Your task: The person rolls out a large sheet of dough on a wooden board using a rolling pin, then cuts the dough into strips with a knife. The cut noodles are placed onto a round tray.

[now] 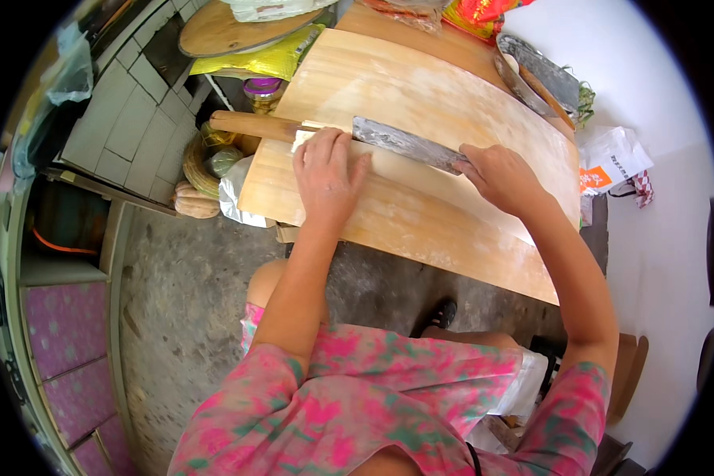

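Note:
A floured wooden board (428,232) lies before me. My right hand (494,175) grips the handle end of a broad metal cleaver (404,143), whose flour-streaked blade points left. Under and in front of the blade is a long pale strip of folded dough (387,162). My left hand (331,178) presses on the dough's left part, fingers bent, just left of the blade's tip. A wooden rolling pin (253,125) sticks out over the board's left edge, beyond my left fingers; its right end is hidden.
At the back right, a metal basin (520,83) holds a wooden-handled tool. A round wooden lid (244,30) rests on a yellow bag (256,59) at the back left. Squashes (196,199) and a purple-lidded jar (263,89) stand left of the board. A white wall bounds the right.

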### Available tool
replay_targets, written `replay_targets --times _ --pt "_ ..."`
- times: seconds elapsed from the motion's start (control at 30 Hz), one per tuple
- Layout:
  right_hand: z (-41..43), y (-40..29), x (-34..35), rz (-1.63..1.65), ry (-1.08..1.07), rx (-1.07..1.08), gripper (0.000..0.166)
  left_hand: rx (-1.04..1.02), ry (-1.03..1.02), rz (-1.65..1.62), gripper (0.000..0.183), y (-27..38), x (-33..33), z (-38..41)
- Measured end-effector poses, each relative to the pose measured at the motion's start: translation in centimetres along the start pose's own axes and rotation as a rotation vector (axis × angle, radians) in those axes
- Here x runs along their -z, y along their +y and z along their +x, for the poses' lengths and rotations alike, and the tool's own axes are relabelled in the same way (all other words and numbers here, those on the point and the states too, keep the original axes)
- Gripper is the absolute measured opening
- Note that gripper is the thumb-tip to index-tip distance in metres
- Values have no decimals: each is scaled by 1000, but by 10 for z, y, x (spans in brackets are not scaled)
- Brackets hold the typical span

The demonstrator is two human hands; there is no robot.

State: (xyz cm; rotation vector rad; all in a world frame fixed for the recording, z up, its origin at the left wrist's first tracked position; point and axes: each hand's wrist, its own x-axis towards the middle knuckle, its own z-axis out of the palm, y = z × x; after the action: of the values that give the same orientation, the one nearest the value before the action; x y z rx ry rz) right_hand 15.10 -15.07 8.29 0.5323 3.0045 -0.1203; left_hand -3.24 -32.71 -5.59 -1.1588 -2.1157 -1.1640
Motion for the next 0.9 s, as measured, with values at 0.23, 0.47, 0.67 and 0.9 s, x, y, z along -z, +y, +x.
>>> replay_targets --times 0.23,0.47,0.67,0.9 --pt "-42 28 8 -12 -83 -131 27 13 -26 55 34 -6 -4 -2" --pt "-47 40 1 -13 -26 -74 27 -161 -191 -31 41 16 -9 -1" --pt "-93 73 8 -38 -79 -171 27 -127 -175 -35 43 11 -5 -2" --pt "-88 82 3 -59 -13 -82 29 -291 -254 -154 43 45 -17 3"
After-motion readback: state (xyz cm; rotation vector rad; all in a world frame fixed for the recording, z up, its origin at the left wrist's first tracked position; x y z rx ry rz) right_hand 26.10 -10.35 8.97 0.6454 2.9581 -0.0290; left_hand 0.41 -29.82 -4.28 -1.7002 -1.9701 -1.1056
